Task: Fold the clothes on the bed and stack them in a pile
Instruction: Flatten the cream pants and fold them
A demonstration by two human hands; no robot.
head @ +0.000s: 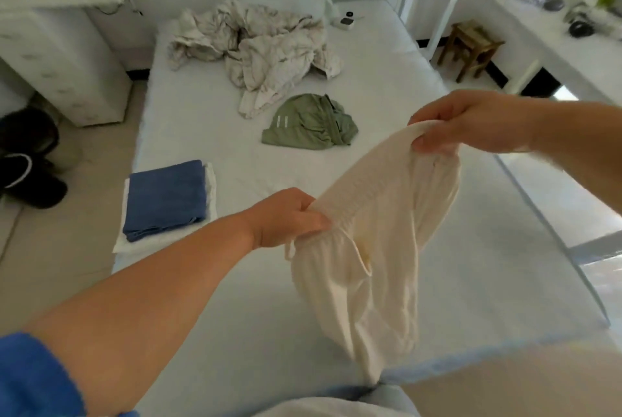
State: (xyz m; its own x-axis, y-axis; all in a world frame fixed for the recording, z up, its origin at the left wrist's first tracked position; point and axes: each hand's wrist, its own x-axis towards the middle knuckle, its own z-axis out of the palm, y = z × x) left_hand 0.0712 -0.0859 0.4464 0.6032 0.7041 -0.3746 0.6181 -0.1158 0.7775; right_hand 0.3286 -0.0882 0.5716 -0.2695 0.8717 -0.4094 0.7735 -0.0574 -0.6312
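A folded blue garment (166,197) tops a white one on the bed (208,133). The left hand (286,218) and right hand (461,123) each pinch the cream shorts (377,248) by the waistband, fingertips hidden in cloth, hem dropping below the mattress edge.

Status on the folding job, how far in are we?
Done: a folded blue garment lies on a folded white one as a pile at the bed's left edge. In hand: left hand and right hand grip the waistband of cream shorts, unfolded. Left: the crumpled green garment and the rumpled off-white heap.
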